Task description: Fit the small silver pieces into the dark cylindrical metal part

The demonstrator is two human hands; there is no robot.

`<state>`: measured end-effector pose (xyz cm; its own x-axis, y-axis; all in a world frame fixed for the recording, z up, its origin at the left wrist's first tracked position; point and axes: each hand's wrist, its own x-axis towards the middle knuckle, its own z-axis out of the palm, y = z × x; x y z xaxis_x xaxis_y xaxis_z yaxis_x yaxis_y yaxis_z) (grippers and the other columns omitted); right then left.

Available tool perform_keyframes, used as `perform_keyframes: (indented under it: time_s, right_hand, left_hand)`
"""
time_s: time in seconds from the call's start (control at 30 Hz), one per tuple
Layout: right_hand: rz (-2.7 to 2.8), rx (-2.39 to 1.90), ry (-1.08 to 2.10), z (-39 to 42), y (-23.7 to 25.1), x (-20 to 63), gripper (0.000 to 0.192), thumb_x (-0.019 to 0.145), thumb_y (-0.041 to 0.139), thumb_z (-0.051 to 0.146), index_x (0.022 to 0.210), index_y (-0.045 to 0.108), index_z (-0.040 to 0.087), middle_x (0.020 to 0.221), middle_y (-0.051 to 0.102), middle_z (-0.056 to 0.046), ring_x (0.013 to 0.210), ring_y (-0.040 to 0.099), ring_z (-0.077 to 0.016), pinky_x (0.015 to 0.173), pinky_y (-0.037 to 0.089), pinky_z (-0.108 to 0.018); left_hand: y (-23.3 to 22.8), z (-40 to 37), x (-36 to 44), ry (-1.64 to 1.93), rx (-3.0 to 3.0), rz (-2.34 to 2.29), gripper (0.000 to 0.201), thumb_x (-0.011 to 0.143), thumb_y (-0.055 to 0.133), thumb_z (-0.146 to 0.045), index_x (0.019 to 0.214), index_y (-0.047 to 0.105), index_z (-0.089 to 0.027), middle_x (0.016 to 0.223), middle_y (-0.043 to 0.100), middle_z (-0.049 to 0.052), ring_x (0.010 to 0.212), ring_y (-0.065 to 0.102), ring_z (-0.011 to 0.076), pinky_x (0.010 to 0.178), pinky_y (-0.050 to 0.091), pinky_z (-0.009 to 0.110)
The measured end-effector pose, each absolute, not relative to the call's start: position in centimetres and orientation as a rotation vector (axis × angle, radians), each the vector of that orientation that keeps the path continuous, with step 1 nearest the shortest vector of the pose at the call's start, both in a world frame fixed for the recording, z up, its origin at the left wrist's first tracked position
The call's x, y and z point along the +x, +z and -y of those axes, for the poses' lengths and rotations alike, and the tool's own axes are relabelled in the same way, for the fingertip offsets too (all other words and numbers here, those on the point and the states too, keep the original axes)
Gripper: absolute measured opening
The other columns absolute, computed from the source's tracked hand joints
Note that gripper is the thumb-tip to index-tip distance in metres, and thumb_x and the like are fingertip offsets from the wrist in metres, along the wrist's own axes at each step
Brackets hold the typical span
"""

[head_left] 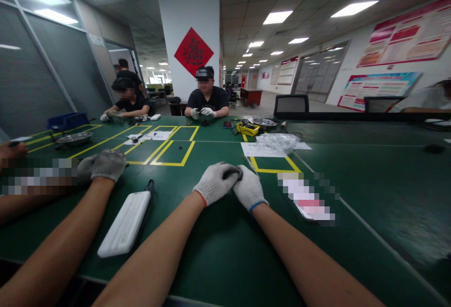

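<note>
Both my hands wear white knit gloves and meet on the green table [218,250] in front of me. My left hand [214,184] and my right hand [249,189] press together around a small dark part [231,172], which shows only as a black patch between the fingertips. Its shape is mostly hidden by the gloves. A yellow taped rectangle [276,170] lies just beyond my right hand.
A co-worker's gloved hand [105,163] rests at my left beside a white flat case [125,224]. Further back are a paper sheet [257,149], a plastic bag [278,141], a yellow device [248,129], metal bowls [73,137] and a blue bin [66,121]. Two people sit across the table.
</note>
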<state>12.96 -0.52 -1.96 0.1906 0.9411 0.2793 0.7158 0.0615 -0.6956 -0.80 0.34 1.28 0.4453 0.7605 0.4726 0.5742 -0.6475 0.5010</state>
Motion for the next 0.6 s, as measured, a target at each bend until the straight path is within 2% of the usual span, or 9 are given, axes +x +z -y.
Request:
perform_keyframes:
  time_s: [0.33,0.6]
  right_hand:
    - [1.578,-1.665,0.362,0.23,-2.34,13.12,0.017,0.079,0.062,0.017,0.093,0.07,0.024,0.087,0.074,-0.005,0.09,0.069,-0.0227,0.077,0.047,-0.028]
    - [1.59,-1.662,0.349,0.31,-2.34,13.07,0.014,0.082,0.062,0.019,0.092,0.07,0.024,0.09,0.075,-0.006,0.092,0.07,-0.0245,0.078,0.047,-0.03]
  left_hand:
    - [1.08,-0.42,-0.72,0.997,2.376,-1.15,0.021,0.091,0.061,-0.024,0.1,0.079,-0.019,0.101,0.079,0.004,0.093,0.072,0.0191,0.087,0.056,0.03]
    - [1.44,-0.14,-0.66,0.929,2.536,-1.236,0.021,0.094,0.059,-0.028,0.094,0.077,-0.018,0.092,0.078,0.006,0.083,0.07,0.0191,0.08,0.055,0.03]
